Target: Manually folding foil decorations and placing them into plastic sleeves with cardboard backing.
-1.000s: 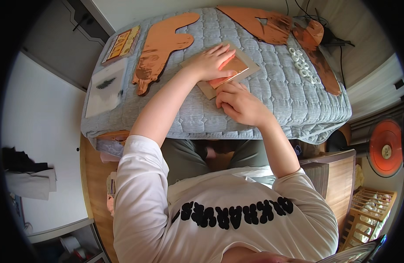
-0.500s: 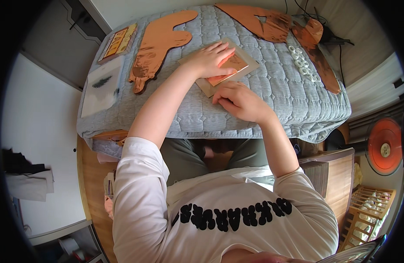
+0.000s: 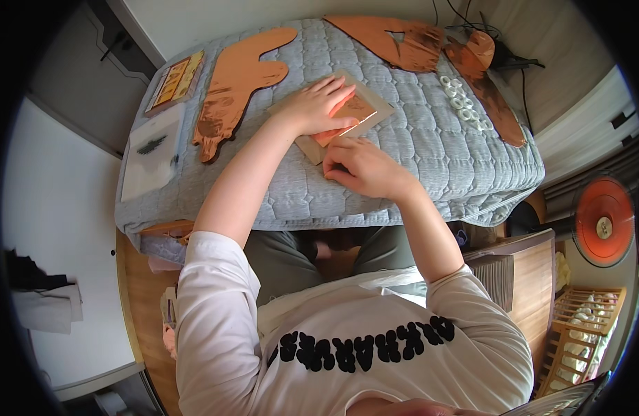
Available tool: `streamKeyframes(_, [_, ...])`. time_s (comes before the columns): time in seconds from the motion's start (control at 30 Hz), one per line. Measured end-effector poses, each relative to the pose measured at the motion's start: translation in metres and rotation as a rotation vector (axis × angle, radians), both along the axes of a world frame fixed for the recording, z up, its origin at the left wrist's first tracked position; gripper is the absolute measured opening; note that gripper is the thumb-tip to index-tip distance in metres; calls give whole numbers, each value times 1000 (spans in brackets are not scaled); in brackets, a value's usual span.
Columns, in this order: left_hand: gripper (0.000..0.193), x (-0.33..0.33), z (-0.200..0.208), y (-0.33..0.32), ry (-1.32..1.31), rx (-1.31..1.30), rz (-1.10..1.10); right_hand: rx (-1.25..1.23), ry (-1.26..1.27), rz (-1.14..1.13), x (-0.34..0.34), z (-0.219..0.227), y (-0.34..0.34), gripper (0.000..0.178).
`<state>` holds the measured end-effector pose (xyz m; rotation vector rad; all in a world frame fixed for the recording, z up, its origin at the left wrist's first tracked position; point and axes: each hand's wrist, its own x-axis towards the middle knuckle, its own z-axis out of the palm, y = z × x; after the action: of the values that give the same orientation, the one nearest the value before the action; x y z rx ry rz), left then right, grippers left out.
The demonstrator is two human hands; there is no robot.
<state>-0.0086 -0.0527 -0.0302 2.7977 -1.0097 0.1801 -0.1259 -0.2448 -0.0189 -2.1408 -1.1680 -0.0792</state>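
My left hand (image 3: 312, 107) lies flat with fingers spread on a shiny copper-coloured foil sheet (image 3: 355, 109). Beneath the foil is a square greyish-brown board (image 3: 347, 78), set cornerwise on the grey quilted mattress (image 3: 278, 197). My right hand (image 3: 366, 166) is curled at the board's near corner, thumb and forefinger drawn together. Whatever sits between those fingertips, if anything, is too small to make out. Part of the foil and board is hidden under my left hand.
Large copper-coloured cut shapes lie at the left (image 3: 239, 80) and far right (image 3: 395, 45). White rings (image 3: 462, 104) sit at the right beside a long copper piece (image 3: 496, 104). At the left are a clear plastic sleeve (image 3: 153, 149) and a yellow-red pack (image 3: 175, 82). An orange fan (image 3: 603, 220) stands right.
The whole view has shifted slightly, moving the bed and hands a little left and down in the picture. My left hand stays on the foil; my right fingers remain at the board's near corner.
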Motion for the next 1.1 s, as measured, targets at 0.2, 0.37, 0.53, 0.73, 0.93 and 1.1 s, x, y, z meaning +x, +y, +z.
streamKeyframes(0.2, [94, 2, -2, 1, -3, 24, 1, -18, -87, -36, -7, -3, 0, 8])
streamKeyframes(0.37, [87, -1, 1, 0, 6, 9, -2, 76, -3, -37, -6, -5, 0, 14])
streamKeyframes(0.53, [86, -2, 1, -1, -10, 17, 1, 87, 43, 2, -3, -2, -1, 11])
streamKeyframes(0.73, [89, 1, -1, 0, -15, 25, -5, 84, -19, -8, -6, -2, -2, 8])
streamKeyframes(0.93, [95, 5, -3, 3, -2, 7, -26, 215, -48, 7, 1, -4, -6, 5])
streamKeyframes(1.1, [102, 2, 3, 2, 24, 5, -51, 707, 606, 47, -8, -13, -24, 9])
